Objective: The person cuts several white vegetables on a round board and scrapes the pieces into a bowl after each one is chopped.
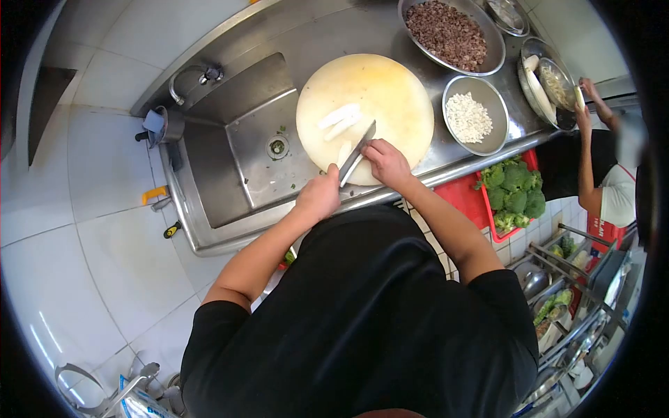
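Note:
On the round cutting board, a knife with a grey blade points away from me at a slant. My left hand is closed at the near end of the knife; its handle is hidden in the fingers. My right hand is closed on the blade's right side, with its fingertips on what looks like a white vegetable strip. Another pale piece lies just left of the blade. Farther up the board lie several white vegetable pieces, cut lengthwise.
A steel sink with a faucet is on the left. At right stand a bowl of white diced pieces, a bowl of brownish chopped food and a red crate of broccoli. Another person works over a basin at far right.

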The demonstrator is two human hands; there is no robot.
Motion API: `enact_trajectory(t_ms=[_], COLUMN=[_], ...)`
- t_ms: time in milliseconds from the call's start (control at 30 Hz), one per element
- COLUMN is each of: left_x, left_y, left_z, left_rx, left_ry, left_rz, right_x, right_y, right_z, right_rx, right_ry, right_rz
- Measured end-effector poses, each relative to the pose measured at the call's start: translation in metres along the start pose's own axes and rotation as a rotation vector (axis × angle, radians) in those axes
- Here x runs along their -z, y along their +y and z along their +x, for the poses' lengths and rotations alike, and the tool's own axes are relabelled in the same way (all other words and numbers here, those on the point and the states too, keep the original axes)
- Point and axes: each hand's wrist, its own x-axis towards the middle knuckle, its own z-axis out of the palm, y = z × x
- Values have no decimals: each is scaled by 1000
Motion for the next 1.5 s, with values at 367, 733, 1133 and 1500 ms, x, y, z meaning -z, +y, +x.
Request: enact_trajectory(t_ms=[367, 733, 1133, 1500], left_x=[15, 11, 27, 18], left_y=[-9, -1, 5, 7], left_z=[30, 20, -31, 4], left_rx=[-67, -56, -45, -65], left_ry=[83, 139, 52, 38], left_rz=[-41, -35, 78, 131], right_x=[27, 10, -1, -5], right_y=[7, -7, -17, -16], right_z=[-11, -14, -12, -16], right_rx=[-25, 4, -70, -103], right_ry=[-156, -92, -20, 84], right_rz=[-113, -105, -102, -59])
